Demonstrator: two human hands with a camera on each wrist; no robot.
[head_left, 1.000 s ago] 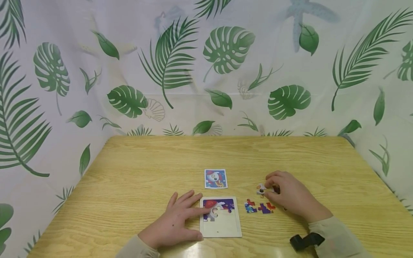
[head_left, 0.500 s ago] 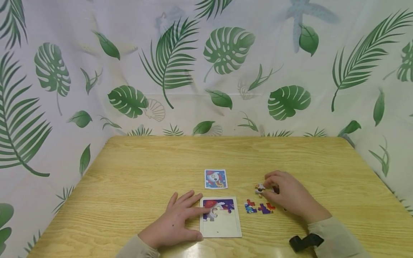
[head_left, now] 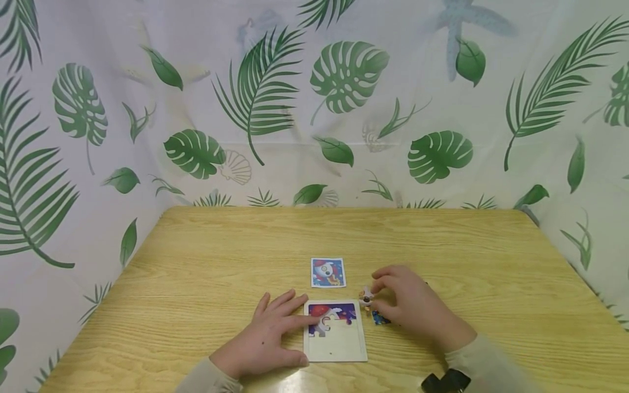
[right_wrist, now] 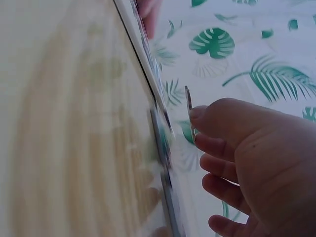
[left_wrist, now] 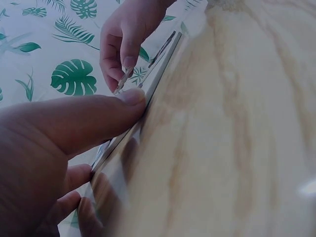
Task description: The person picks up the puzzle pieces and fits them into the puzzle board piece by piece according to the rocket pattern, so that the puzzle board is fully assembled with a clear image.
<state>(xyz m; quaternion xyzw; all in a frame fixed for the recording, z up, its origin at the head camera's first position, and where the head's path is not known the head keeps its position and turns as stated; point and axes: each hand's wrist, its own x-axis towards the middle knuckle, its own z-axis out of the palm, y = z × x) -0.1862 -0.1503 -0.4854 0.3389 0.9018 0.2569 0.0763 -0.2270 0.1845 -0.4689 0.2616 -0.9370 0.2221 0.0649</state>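
Note:
My left hand [head_left: 267,338] lies spread at the left side of a square puzzle tray [head_left: 341,347], its index finger on fitted pieces and its thumb at the lower left edge. Fitted pieces [head_left: 346,311] with a purple, red and white picture fill the tray's top and part of its left side. Between thumb and fingertips, my right hand [head_left: 415,307] pinches a whitish puzzle piece [head_left: 366,295] just beyond the tray's upper right edge. In the right wrist view the held puzzle piece [right_wrist: 188,106] appears edge-on, raised off the table.
A small picture card [head_left: 328,273] lies behind the tray. One loose blue puzzle piece [head_left: 380,317] shows below the right hand, which hides others. The wooden table [head_left: 236,245] ends at a leaf-patterned curtain [head_left: 290,185]. A black strap [head_left: 447,380] sits at the right sleeve.
My right hand has moved left toward the tray, carrying the whitish puzzle piece and now covering some loose pieces. My left hand has stayed in place.

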